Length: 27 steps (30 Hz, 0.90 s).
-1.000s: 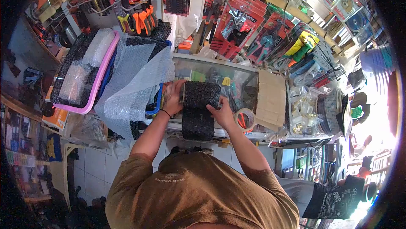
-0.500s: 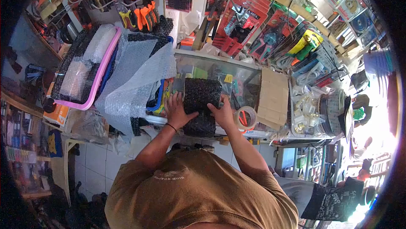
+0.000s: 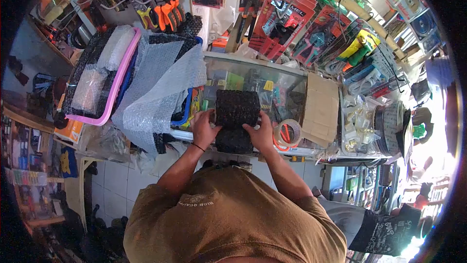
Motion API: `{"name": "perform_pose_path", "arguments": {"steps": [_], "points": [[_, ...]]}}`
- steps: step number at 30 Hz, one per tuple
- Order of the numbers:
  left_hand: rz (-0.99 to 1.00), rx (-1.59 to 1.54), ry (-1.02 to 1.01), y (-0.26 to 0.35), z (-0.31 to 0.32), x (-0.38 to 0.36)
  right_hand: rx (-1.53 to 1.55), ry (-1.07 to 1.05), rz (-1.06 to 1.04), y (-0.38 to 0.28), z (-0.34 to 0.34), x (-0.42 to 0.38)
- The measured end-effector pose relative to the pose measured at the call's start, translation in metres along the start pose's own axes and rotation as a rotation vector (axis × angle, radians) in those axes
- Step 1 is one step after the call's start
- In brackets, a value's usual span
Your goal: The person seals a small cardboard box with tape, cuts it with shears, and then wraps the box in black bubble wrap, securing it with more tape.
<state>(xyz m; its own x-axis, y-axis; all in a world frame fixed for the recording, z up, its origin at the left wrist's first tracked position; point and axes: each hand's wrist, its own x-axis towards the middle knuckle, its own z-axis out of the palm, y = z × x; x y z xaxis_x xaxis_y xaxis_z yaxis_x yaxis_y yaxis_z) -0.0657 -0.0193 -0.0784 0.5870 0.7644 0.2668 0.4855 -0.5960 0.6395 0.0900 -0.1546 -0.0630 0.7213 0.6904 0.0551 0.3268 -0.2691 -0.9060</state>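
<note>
A bundle in black bubble wrap [image 3: 237, 108] lies on the glass counter [image 3: 228, 63], with a loose end of the wrap hanging toward my body over the front edge. My left hand [image 3: 205, 130] grips its left side, thumb on the near face and fingers behind. On the opposite side my right hand [image 3: 260, 132] holds it the same way. Whatever the wrap encloses is hidden. Just right of my right hand sits a roll of clear tape [image 3: 288, 133]. A flat piece of cardboard [image 3: 321, 107] lies farther right.
Clear bubble wrap [image 3: 160, 83] drapes over a blue-rimmed basket at the left, beside a pink-rimmed basket [image 3: 108, 112] of wrapped items. Packaged tools [image 3: 282, 20] hang along the back. Another person's dark clothing [image 3: 386, 231] shows at lower right.
Both hands have shifted to grip the bundle's sides more evenly, and its upper part looks folded or rolled toward me. The camera view has shifted slightly.
</note>
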Motion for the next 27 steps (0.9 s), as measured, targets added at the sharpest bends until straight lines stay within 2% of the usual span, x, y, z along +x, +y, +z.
{"name": "perform_pose_path", "arguments": {"steps": [6, 8, 9, 15, 20, 22, 23, 25, 27], "points": [[-0.044, -0.046, 0.01, 0.002, -0.005, 0.005, -0.092, 0.023, -0.04, 0.01, 0.002, -0.007], [0.074, -0.017, 0.14, -0.01, 0.005, 0.011, -0.1, 0.023, -0.056, 0.009, 0.004, -0.006], [0.076, -0.018, 0.139, -0.009, 0.003, 0.014, -0.107, 0.032, -0.059, 0.011, 0.005, -0.006], [0.065, -0.015, 0.041, -0.011, -0.003, 0.025, -0.166, 0.064, -0.053, -0.001, 0.004, -0.01], [0.16, 0.039, -0.085, -0.025, 0.0, 0.022, -0.253, 0.088, -0.034, -0.001, 0.008, -0.009], [0.224, 0.071, -0.113, -0.023, -0.004, 0.013, -0.271, 0.162, -0.071, 0.001, 0.011, -0.005], [0.283, 0.103, -0.136, -0.021, -0.006, 0.01, -0.271, 0.163, -0.067, 0.001, 0.011, -0.003], [0.27, 0.141, -0.154, -0.018, -0.003, 0.009, -0.253, 0.066, -0.023, 0.001, 0.011, 0.003], [0.25, 0.178, -0.168, -0.015, 0.001, 0.009, -0.266, 0.079, -0.033, 0.001, 0.013, 0.008]]}}
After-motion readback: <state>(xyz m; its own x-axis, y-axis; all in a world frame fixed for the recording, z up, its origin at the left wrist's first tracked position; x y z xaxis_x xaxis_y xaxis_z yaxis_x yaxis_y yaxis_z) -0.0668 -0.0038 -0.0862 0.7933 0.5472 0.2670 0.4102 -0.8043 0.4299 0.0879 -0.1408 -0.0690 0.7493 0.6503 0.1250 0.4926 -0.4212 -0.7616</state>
